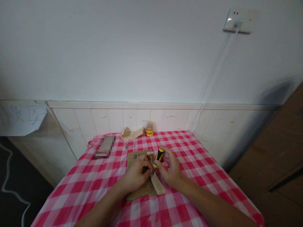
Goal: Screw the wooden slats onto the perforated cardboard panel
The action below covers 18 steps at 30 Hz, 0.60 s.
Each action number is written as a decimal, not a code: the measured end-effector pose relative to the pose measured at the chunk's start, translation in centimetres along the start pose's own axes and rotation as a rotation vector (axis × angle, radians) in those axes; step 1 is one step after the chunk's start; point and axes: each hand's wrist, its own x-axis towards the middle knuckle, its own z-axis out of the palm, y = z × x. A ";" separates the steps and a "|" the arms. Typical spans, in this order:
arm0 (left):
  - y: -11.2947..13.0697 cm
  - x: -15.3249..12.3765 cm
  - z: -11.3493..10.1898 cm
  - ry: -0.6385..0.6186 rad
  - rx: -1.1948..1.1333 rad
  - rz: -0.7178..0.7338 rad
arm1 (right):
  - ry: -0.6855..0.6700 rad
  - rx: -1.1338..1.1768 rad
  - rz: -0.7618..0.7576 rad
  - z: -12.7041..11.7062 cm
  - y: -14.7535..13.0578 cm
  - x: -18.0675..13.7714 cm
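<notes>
My right hand (171, 170) is closed around the handle of a small yellow and black screwdriver (160, 154), which tilts with its tip down. A pale wooden strip (157, 185) lies beneath the tip, partly over a brown board (137, 193) with dark writing at its far end. Close beside the tip, my left hand (138, 173) has its thumb and fingers pinched together at the strip. What those fingers hold is too small and hidden to make out.
A red and white checked cloth (189, 201) covers the table. Toward the wall are a curved wooden piece (132, 135), a yellow-based container (149, 129) and small dark bits (130, 146). A pixelated flat object (105, 146) lies left. A cable hangs from the wall socket (240, 21).
</notes>
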 end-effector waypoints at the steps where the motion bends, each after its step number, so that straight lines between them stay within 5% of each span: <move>1: -0.1 0.0 0.0 0.002 -0.001 0.004 | 0.009 -0.013 0.006 0.0 0.1 0.0; 18: -0.1 0.0 0.0 0.015 -0.007 -0.029 | 0.068 0.063 0.030 0.3 -0.2 0.5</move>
